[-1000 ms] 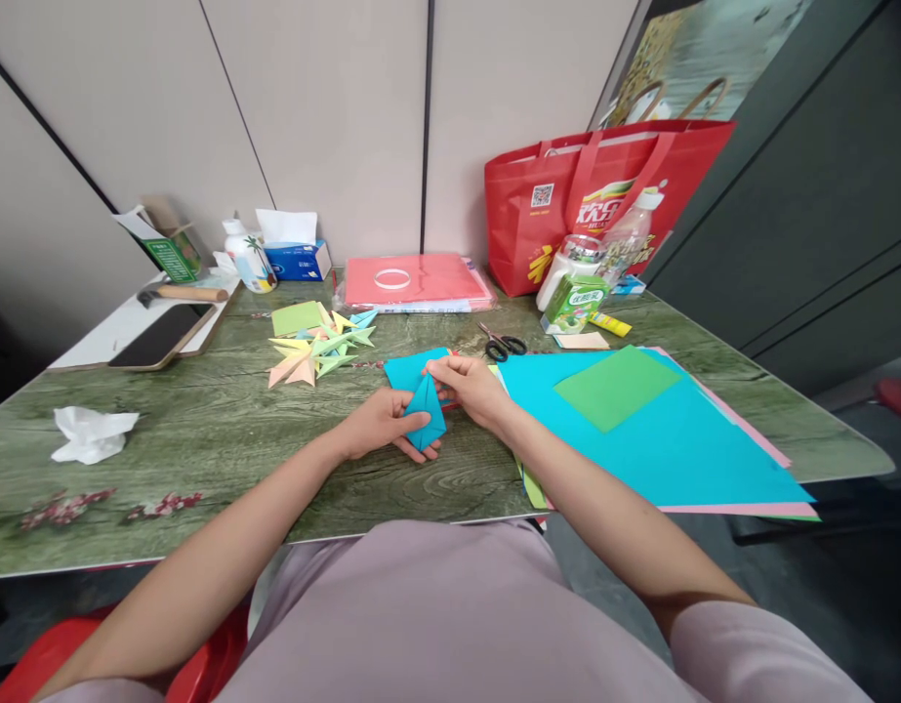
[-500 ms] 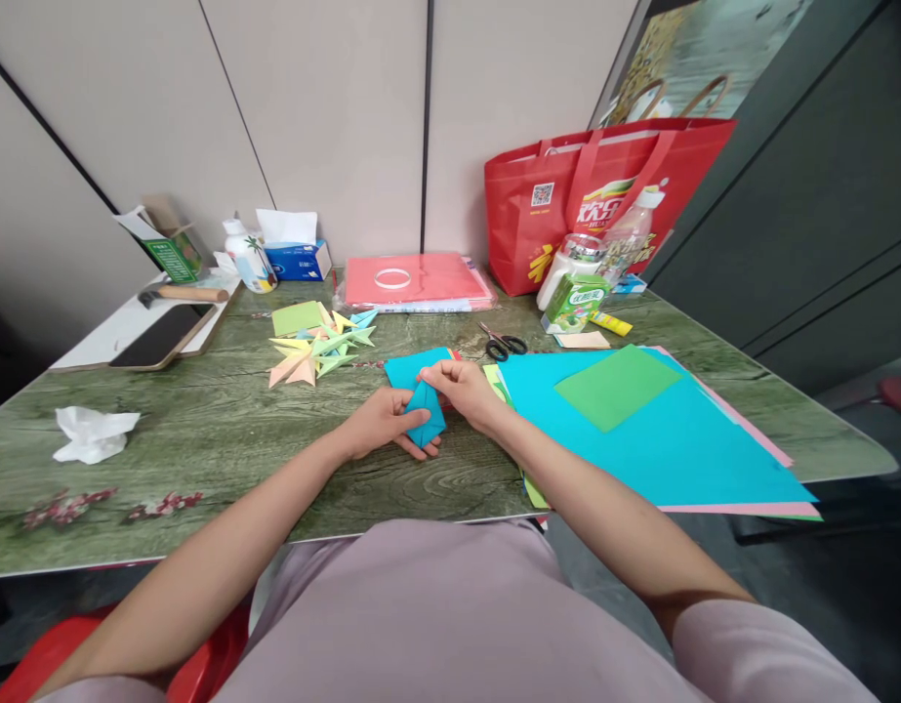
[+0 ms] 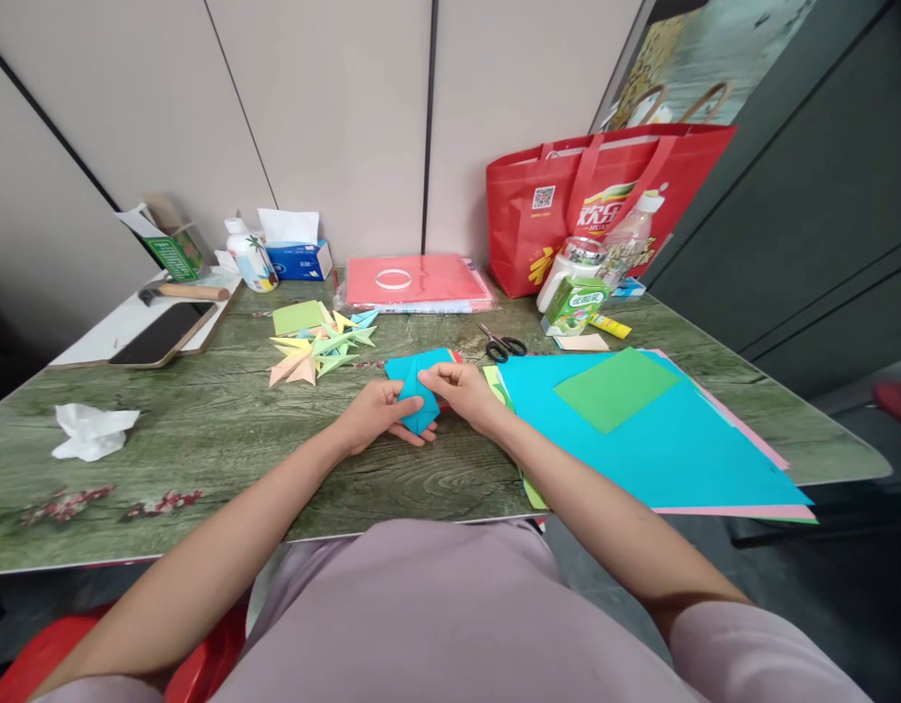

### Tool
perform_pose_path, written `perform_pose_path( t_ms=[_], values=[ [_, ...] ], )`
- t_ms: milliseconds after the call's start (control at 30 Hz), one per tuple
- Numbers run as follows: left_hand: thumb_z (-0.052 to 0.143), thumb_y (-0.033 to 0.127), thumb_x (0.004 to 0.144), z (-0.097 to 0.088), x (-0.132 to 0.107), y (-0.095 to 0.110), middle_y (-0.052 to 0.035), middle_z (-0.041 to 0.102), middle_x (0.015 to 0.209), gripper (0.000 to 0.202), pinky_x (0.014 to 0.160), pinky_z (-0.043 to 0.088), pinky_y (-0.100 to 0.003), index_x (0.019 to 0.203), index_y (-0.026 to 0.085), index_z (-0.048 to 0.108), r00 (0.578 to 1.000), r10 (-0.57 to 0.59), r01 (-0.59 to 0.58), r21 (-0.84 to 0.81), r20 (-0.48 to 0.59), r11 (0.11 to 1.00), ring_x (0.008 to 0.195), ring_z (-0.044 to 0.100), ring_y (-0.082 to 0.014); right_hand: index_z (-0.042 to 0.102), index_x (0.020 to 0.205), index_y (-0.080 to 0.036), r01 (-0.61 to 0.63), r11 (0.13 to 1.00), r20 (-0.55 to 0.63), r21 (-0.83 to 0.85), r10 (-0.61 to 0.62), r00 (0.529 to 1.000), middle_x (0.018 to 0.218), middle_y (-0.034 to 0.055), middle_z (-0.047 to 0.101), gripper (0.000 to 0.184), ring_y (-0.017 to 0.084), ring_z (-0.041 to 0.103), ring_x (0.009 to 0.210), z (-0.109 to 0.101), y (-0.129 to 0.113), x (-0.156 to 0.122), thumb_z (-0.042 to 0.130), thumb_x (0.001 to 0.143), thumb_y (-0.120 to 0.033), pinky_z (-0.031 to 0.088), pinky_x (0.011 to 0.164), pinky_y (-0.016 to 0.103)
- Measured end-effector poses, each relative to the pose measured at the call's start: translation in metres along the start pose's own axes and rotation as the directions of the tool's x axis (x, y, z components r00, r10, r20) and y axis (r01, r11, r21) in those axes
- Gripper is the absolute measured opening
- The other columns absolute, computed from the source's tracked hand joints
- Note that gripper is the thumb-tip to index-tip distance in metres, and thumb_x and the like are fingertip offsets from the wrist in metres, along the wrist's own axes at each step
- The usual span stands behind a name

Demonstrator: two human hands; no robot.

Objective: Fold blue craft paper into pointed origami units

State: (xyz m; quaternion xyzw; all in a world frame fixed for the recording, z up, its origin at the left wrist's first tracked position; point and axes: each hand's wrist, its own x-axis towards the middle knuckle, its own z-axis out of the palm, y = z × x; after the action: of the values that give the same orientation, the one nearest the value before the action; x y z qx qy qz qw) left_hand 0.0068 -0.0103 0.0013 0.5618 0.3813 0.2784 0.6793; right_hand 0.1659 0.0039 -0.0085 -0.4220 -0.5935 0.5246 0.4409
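Note:
A small folded piece of blue paper (image 3: 419, 416) is held between my two hands above the table's front half. My left hand (image 3: 381, 415) grips it from the left, thumb on top and fingers beneath. My right hand (image 3: 461, 391) pinches its upper right edge between thumb and fingers. Just behind it lies another blue sheet (image 3: 436, 357), partly covered by the held paper and my hands. Folded pastel paper pieces (image 3: 325, 347) with pointed tips are heaped to the left, beside a flat yellow-green square (image 3: 298, 317).
Black-handled scissors (image 3: 504, 347) lie behind my right hand. Large blue sheets (image 3: 626, 469) with a green sheet (image 3: 617, 389) on top cover the right side. A red bag (image 3: 523, 234), a red paper pack (image 3: 428, 278), a phone (image 3: 161, 335) and a crumpled tissue (image 3: 94, 432) surround the work area.
The folded blue paper has shifted slightly up and left, and its upper part now looks wider. Both hands keep their hold on it.

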Motion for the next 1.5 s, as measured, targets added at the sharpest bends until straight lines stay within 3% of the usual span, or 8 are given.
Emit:
perform_pose_path(
  t_ms=[133, 367, 800, 1033, 1300, 1500],
  values=[
    [0.066, 0.039, 0.071, -0.0011, 0.0008, -0.0009, -0.0124, 0.07, 0.075, 0.032, 0.059, 0.057, -0.033, 0.083, 0.009, 0.059, 1.0, -0.003, 0.003, -0.012, 0.027, 1.0, 0.068, 0.068, -0.0228, 0.047, 0.055, -0.017, 0.058, 0.995, -0.046, -0.079, -0.062, 0.997, 0.047, -0.0062, 0.04, 0.033, 0.006, 0.033, 0.044, -0.0001, -0.0003, 0.0, 0.059, 0.068, -0.045, 0.027, 0.042, 0.021],
    [0.056, 0.048, 0.077, -0.0033, 0.0007, -0.0002, -0.0147, 0.07, 0.08, 0.041, 0.059, 0.057, -0.033, 0.085, 0.009, 0.062, 0.999, 0.004, -0.002, -0.054, 0.038, 0.999, 0.071, 0.068, -0.0235, 0.049, 0.058, -0.016, 0.086, 0.99, -0.087, -0.109, -0.095, 0.992, 0.049, -0.0054, 0.042, 0.031, 0.006, 0.035, 0.045, -0.0014, 0.0022, 0.0007, 0.057, 0.07, -0.043, 0.028, 0.042, 0.021],
    [0.07, 0.037, 0.067, -0.0028, 0.0007, -0.001, -0.0128, 0.07, 0.074, 0.032, 0.053, 0.056, -0.031, 0.077, 0.008, 0.062, 0.999, -0.035, 0.035, 0.0, -0.016, 0.999, 0.066, 0.068, -0.0239, 0.046, 0.055, -0.017, 0.095, 0.989, -0.08, -0.116, -0.104, 0.991, 0.049, -0.0056, 0.042, 0.032, 0.006, 0.035, 0.045, 0.0019, 0.0008, -0.0001, 0.057, 0.071, -0.044, 0.029, 0.043, 0.021],
    [0.069, 0.035, 0.067, -0.0046, 0.0003, -0.0008, -0.0121, 0.07, 0.072, 0.03, 0.051, 0.056, -0.029, 0.079, 0.008, 0.063, 0.999, 0.008, -0.007, 0.019, -0.033, 1.0, 0.065, 0.068, -0.0228, 0.055, 0.069, -0.016, -0.092, 0.991, 0.033, 0.093, 0.09, 0.995, 0.057, -0.0038, 0.053, 0.038, 0.008, 0.046, 0.05, -0.0002, 0.0003, 0.0, 0.067, 0.059, -0.051, 0.039, 0.051, 0.023],
    [0.069, 0.036, 0.067, -0.0035, -0.0003, 0.0008, -0.0118, 0.07, 0.071, 0.03, 0.05, 0.055, -0.029, 0.077, 0.008, 0.064, 0.999, 0.003, -0.002, 0.007, -0.033, 1.0, 0.063, 0.068, -0.0229, 0.053, 0.063, -0.017, 0.062, 0.998, -0.061, -0.023, -0.063, 0.996, 0.051, -0.0058, 0.049, 0.034, 0.007, 0.041, 0.047, 0.0034, 0.001, -0.0008, 0.066, 0.061, -0.048, 0.033, 0.046, 0.021],
    [0.07, 0.035, 0.066, -0.0047, 0.0003, 0.0027, -0.0107, 0.07, 0.071, 0.029, 0.048, 0.054, -0.027, 0.077, 0.009, 0.063, 0.992, 0.039, -0.041, -0.015, -0.12, 0.999, 0.061, 0.067, -0.0212, 0.055, 0.071, -0.017, -0.08, 0.995, 0.015, 0.063, 0.079, 0.997, 0.057, -0.004, 0.057, 0.035, 0.008, 0.051, 0.048, 0.0005, -0.0016, -0.0013, 0.065, 0.062, -0.05, 0.044, 0.051, 0.023]
  ],
)
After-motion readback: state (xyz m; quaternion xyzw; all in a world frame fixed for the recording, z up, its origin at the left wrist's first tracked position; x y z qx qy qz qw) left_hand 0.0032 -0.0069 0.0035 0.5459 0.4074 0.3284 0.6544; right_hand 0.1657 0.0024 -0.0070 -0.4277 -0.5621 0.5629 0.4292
